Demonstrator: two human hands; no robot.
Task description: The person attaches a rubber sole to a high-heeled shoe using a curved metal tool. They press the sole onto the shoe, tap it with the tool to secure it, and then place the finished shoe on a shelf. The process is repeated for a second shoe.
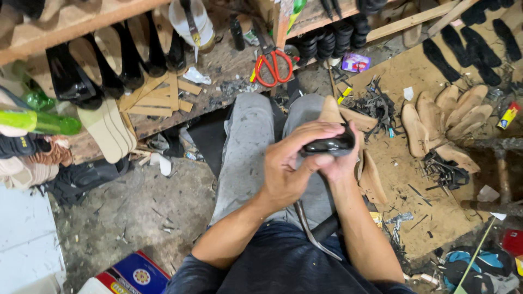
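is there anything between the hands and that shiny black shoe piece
Nothing visible: the left hand and the right hand both grip the black shoe piece directly, held above the lap.

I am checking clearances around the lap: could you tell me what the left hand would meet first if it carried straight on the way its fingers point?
The left hand already grips the glossy black shoe upper; straight beyond probably lies the right hand.
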